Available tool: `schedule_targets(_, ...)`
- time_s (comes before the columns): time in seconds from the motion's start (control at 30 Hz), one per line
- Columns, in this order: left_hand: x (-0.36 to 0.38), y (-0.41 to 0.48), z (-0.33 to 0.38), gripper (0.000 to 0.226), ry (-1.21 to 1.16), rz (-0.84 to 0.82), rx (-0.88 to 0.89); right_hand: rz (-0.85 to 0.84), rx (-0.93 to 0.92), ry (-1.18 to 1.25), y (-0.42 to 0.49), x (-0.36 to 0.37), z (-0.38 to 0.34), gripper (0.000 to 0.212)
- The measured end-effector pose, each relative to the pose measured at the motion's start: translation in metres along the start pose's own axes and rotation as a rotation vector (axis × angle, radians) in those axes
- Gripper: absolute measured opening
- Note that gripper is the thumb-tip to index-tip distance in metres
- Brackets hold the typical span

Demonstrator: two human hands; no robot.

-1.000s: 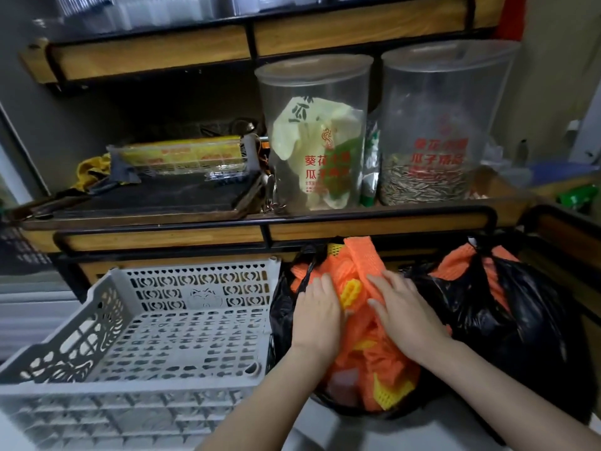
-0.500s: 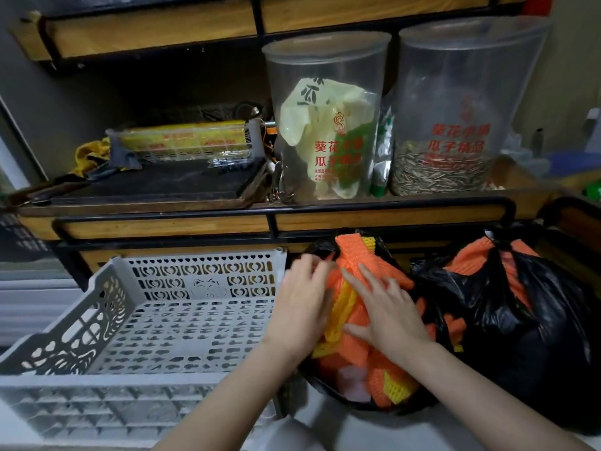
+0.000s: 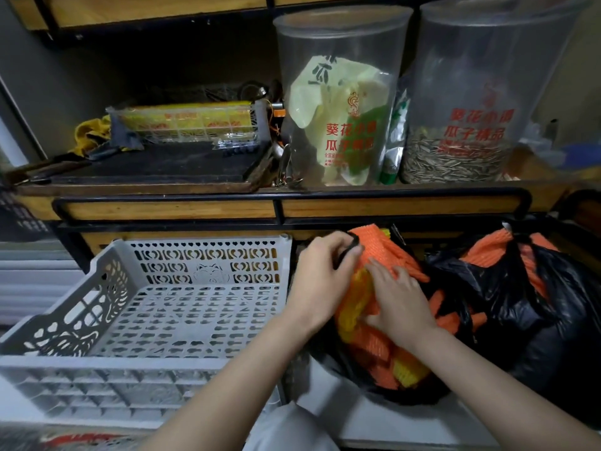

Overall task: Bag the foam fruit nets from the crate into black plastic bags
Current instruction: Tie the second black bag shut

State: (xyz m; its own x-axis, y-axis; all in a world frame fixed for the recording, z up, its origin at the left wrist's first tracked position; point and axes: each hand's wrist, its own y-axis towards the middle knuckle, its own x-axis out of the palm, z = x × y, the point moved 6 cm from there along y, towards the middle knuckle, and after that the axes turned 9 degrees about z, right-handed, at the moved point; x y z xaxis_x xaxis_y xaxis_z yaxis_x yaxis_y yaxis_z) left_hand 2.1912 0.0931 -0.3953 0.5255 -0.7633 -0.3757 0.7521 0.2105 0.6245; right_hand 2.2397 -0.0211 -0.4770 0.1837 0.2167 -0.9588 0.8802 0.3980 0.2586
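The left hand's fingers (image 3: 340, 247) curl round the thin handle loop (image 3: 353, 245) at the far rim of the open black bag (image 3: 331, 359), while the right hand's fingers (image 3: 388, 271) lie straight and flat, holding nothing, pressing down on the foam fruit nets (image 3: 380, 252) heaped inside it. The orange and yellow nets stand well above the rim. If the left hand (image 3: 322, 281) pulls the loop across before the pile is squashed lower, I judge the springy foam may push back and spill over the near edge, or the thin plastic may stretch and tear at the handle. Lifting the right hand (image 3: 401, 304) too soon would let the heap rebound. The bag sits between the grey crate (image 3: 208, 265), where no nets show, and a tied black bag (image 3: 553, 320) already stuffed with orange nets. Half a second ago the left hand lay flat against the pile's left side; now it has hooked the handle, while the right keeps pressing in much the same place.
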Motion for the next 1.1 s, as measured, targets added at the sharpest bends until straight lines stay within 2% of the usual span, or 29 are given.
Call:
schedule_targets(0.07,0.013,-0.009,-0.004,0.009,0.096,-0.064,0.085,-0.045,-0.025,0.06,0.001,0.005,-0.001,0.098)
schedule_targets(0.2,0.043,-0.024,-0.022,0.019,0.197,-0.23,0.131,-0.147,-0.043,0.228,-0.01,0.008,-0.001,0.099)
schedule_targets(0.33,0.067,-0.03,-0.023,0.022,0.278,-0.34,0.201,-0.096,-0.01,0.451,-0.026,-0.006,0.013,0.097)
schedule_targets(0.4,0.074,-0.031,-0.025,0.024,0.348,-0.362,0.215,0.018,0.017,0.51,-0.036,-0.022,0.025,0.088)
schedule_targets(0.43,0.075,-0.032,-0.026,0.025,0.365,-0.366,0.21,0.133,0.046,0.511,-0.04,-0.033,0.034,0.079)
schedule_targets(0.5,0.076,-0.032,-0.026,0.026,0.371,-0.365,0.194,0.369,0.122,0.416,-0.052,-0.054,0.059,0.063)
schedule_targets(0.53,0.076,-0.032,-0.025,0.026,0.373,-0.368,0.188,0.406,0.182,0.36,-0.056,-0.058,0.07,0.059)
schedule_targets(0.57,0.076,-0.031,-0.024,0.026,0.376,-0.373,0.182,0.359,0.262,0.323,-0.059,-0.054,0.083,0.057)
schedule_targets(0.63,0.076,-0.031,-0.021,0.025,0.372,-0.376,0.163,0.126,0.4,0.366,-0.06,-0.036,0.1,0.046)
schedule_targets(0.7,0.076,-0.03,-0.018,0.024,0.365,-0.384,0.139,-0.054,0.461,0.612,-0.057,-0.022,0.102,0.025)
schedule_targets(0.73,0.077,-0.029,-0.017,0.023,0.355,-0.389,0.126,-0.072,0.458,0.755,-0.054,-0.022,0.099,0.025)
schedule_targets(0.8,0.076,-0.025,-0.016,0.023,0.312,-0.374,0.083,-0.027,0.427,0.977,-0.045,-0.033,0.088,0.023)
schedule_targets(0.87,0.071,-0.018,-0.013,0.025,0.25,-0.316,0.016,0.06,0.363,1.086,-0.035,-0.048,0.072,0.013)
schedule_targets(1.0,0.046,-0.003,-0.01,0.026,0.134,-0.161,-0.196,0.188,0.238,1.146,-0.02,-0.056,0.04,0.02)
schedule_targets(1.1,0.038,-0.004,-0.018,0.03,-0.11,-0.193,-0.448,0.209,0.176,1.125,-0.012,-0.051,0.023,0.025)
